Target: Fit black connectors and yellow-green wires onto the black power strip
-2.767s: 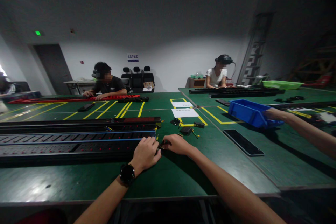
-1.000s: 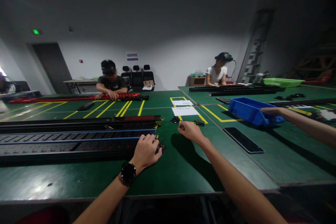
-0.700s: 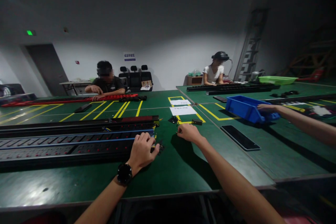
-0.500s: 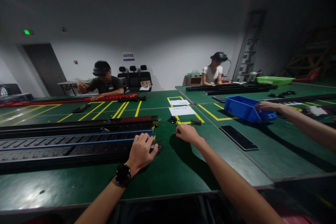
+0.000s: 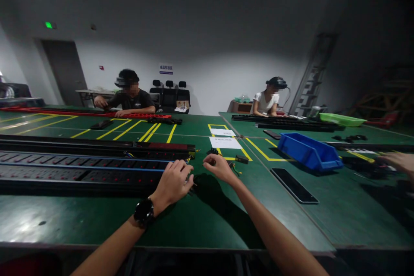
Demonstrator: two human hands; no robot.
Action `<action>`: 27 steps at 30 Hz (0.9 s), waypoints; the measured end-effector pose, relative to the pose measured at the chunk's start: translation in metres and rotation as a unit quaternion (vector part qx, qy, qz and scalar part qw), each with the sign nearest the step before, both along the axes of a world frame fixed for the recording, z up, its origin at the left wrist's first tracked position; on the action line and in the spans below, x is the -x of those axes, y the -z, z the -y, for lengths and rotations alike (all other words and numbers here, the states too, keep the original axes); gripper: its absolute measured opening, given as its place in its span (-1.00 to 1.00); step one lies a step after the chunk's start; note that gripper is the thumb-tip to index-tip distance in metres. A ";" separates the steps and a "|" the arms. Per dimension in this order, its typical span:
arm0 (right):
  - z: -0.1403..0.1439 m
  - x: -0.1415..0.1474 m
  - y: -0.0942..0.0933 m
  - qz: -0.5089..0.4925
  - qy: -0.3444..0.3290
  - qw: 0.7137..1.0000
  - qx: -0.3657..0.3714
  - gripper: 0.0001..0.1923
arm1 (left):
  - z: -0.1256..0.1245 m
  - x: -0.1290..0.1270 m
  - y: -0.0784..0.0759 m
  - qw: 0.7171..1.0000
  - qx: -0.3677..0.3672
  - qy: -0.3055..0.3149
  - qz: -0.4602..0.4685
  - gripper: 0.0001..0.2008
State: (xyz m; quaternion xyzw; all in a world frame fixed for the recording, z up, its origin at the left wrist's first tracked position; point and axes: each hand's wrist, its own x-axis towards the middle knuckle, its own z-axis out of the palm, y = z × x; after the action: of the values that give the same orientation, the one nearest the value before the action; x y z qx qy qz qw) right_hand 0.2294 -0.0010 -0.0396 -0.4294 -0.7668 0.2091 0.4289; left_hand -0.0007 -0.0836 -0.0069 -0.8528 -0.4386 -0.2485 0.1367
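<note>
The left hand (image 5: 173, 183), a black watch (image 5: 144, 212) on its wrist, rests curled at the right end of the long black power strip (image 5: 80, 172) on the green desk (image 5: 207, 220), fingers closed around the strip's end; what they pinch cannot be told. The right hand (image 5: 219, 167) hovers just beside it, fingers loosely bent, near small black parts (image 5: 237, 160). A blue bin (image 5: 308, 152) stands well apart.

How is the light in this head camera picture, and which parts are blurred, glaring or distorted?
Head view: dim room, dark corners, brightest on the back wall. Pale glare lies on the green table at near left. The right hand casts a dark shadow. A co-worker's hand at far right is motion-blurred. Wide-angle bending curves the long power strip.
</note>
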 end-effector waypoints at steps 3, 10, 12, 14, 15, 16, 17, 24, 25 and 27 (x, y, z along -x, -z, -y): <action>-0.009 0.011 -0.004 -0.017 -0.006 1.000 0.003 -0.77 | -0.020 -0.005 -0.018 0.999 0.022 -0.024 0.018 -0.68; -0.045 0.033 -0.015 -0.074 -0.021 0.995 0.057 -0.60 | -0.084 -0.016 -0.037 0.992 0.106 0.059 0.013 -0.73; -0.052 0.037 -0.016 -0.086 -0.011 0.994 0.061 -0.56 | -0.095 -0.018 -0.035 0.994 0.101 0.046 0.009 -0.71; -0.056 0.042 -0.012 -0.103 -0.008 0.992 0.067 -0.51 | -0.103 -0.018 -0.031 0.994 0.101 0.030 0.015 -0.71; -0.057 0.044 -0.009 -0.111 -0.005 0.991 0.069 -0.49 | -0.107 -0.018 -0.028 0.994 0.102 0.025 0.020 -0.73; -0.058 0.046 -0.004 -0.117 -0.001 0.991 0.068 -0.48 | -0.109 -0.017 -0.025 0.994 0.106 0.018 0.029 -0.74; -0.058 0.047 0.001 -0.121 0.009 0.991 0.062 -0.49 | -0.112 -0.015 -0.021 0.993 0.112 0.010 0.041 -0.77; -0.057 0.045 0.036 -0.040 0.083 0.996 0.003 -0.65 | -0.121 -0.004 -0.005 0.978 0.127 -0.073 0.146 -0.79; -0.056 0.045 0.040 -0.017 0.069 0.997 -0.004 -0.64 | -0.121 -0.003 -0.005 0.977 0.131 -0.080 0.151 -0.81; -0.054 0.046 0.045 0.029 0.038 0.998 -0.027 -0.61 | -0.119 0.000 -0.004 0.973 0.140 -0.090 0.159 -0.83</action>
State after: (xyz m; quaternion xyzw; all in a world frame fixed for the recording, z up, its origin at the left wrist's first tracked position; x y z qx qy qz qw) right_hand 0.1835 0.0531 -0.0846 -0.4522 -0.7673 0.1591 0.4259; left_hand -0.0008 0.0356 -0.0029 -0.7701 -0.5601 -0.3036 -0.0331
